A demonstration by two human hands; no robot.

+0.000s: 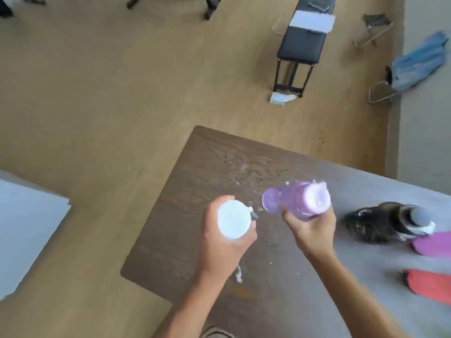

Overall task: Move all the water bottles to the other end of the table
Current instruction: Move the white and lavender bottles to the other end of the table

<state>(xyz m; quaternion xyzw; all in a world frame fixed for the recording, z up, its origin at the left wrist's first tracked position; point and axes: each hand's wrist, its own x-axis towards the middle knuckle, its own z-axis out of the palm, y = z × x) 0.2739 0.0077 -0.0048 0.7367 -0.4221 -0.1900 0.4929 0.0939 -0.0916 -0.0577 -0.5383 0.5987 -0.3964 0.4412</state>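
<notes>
My left hand (223,247) grips a bottle with a white cap (233,219), seen from above over the dark wooden table (195,167) near its left end. My right hand (311,228) holds a translucent purple bottle (296,200), tilted with its base toward the left, above the table. To the right a dark bottle (390,222) with a grey cap stands on the table. At the right edge lie a magenta bottle (433,245) and a red bottle (429,285), both cut off by the frame. The picture is blurred by motion.
The table's left corner and edge lie just beyond my hands, with tan floor below. A white surface (26,228) sits at the left. A black bench (301,45) and two chairs with blue cloth (419,62) stand further off.
</notes>
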